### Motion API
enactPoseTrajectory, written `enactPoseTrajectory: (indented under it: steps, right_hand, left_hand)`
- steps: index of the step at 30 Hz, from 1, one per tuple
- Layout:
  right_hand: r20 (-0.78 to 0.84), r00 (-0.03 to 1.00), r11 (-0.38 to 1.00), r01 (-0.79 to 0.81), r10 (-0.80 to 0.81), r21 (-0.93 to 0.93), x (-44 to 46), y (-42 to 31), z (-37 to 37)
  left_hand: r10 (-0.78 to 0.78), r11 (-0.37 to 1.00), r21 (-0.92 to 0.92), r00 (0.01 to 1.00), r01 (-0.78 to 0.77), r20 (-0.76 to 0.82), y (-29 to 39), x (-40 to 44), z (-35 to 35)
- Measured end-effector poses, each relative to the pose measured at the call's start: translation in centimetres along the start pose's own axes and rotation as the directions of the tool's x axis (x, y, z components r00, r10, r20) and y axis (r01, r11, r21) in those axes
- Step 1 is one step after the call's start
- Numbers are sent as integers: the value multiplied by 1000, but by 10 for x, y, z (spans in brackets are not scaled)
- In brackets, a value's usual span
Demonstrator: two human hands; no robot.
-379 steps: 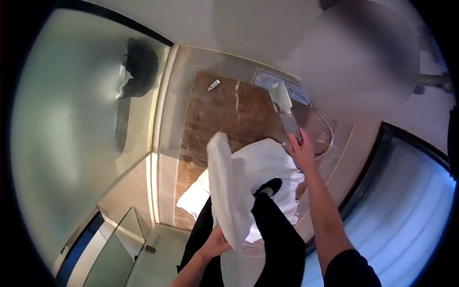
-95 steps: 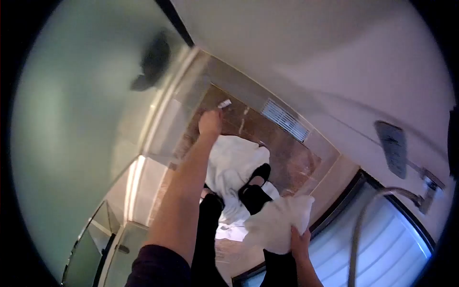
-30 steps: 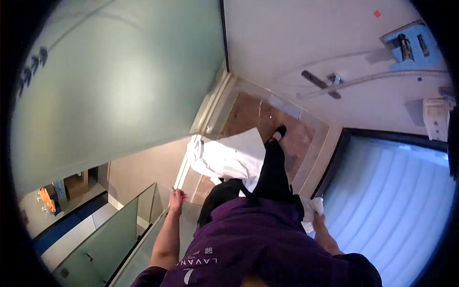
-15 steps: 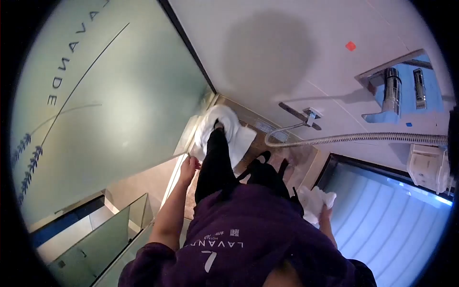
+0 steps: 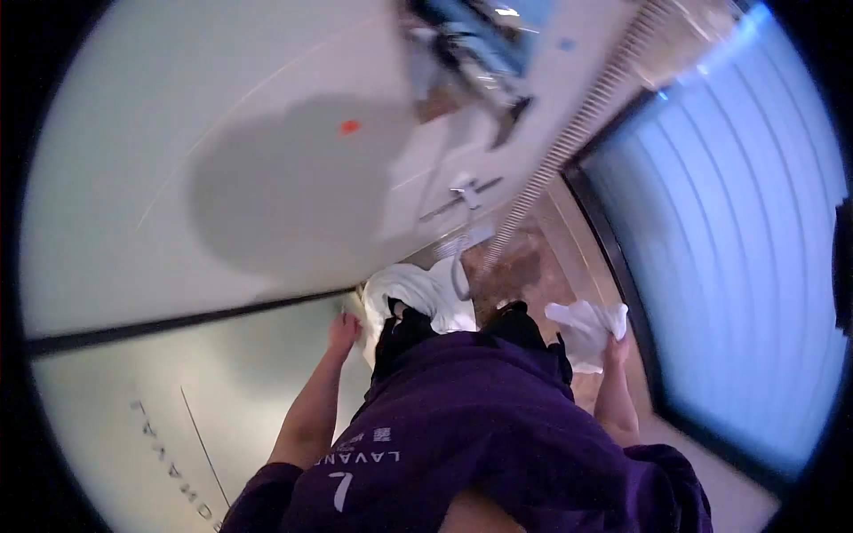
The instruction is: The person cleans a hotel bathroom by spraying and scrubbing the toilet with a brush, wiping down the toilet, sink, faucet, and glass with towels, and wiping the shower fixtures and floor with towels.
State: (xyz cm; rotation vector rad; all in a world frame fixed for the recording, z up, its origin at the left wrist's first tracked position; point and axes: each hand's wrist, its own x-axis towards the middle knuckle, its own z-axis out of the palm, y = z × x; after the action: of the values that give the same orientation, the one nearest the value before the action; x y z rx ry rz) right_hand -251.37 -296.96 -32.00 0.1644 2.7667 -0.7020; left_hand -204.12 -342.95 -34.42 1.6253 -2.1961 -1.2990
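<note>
My right hand [image 5: 615, 352] is closed around a bunched white cloth [image 5: 586, 324], which hangs beside my right leg. Low on the left, my left hand [image 5: 345, 334] is near the frosted glass panel [image 5: 267, 373], its fingers loosely bent and apart with nothing seen in them. Whether it touches the glass I cannot tell. A crumpled white towel [image 5: 418, 289] lies on the floor in the corner, with my left foot on it.
A metal shower hose [image 5: 569, 129] runs down the wall past a small bracket [image 5: 466, 191]. Blurred chrome shower fittings [image 5: 480, 67] sit in a wall recess. To the right stands a dark-framed window with a pale blue blind [image 5: 711, 222]. Wet brown tiles [image 5: 524, 266] cover the floor.
My view has swung to the right, toward the blind. The left foot stays on the towel, and the white cloth remains in my right hand.
</note>
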Motion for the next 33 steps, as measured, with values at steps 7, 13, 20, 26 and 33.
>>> enactPoseTrajectory:
  steps: [7, 13, 20, 26, 33]
  right_hand:
    - [4, 906, 881, -413, 423, 230, -51, 222, -22]
    - [471, 461, 258, -863, 752, 434, -143, 382, -29]
    - [-116, 434, 448, -879, 893, 164, -176, 361, -111]
    - [-474, 674, 730, -677, 566, -90, -162, 311, -197]
    - [-618, 412, 606, -784, 669, 133, -166, 244, -277]
  left_hand:
    - [-300, 920, -171, 915, 352, 271, 88, -4, 49]
    - [-55, 989, -111, 929, 103, 367, 162, -9, 145]
    - [-389, 809, -241, 796, 536, 465, 259, -41, 182]
    - [-403, 502, -470, 677, 726, 616, 290, -5, 256]
    - [-702, 135, -644, 531, 753, 474, 350, 86, 310]
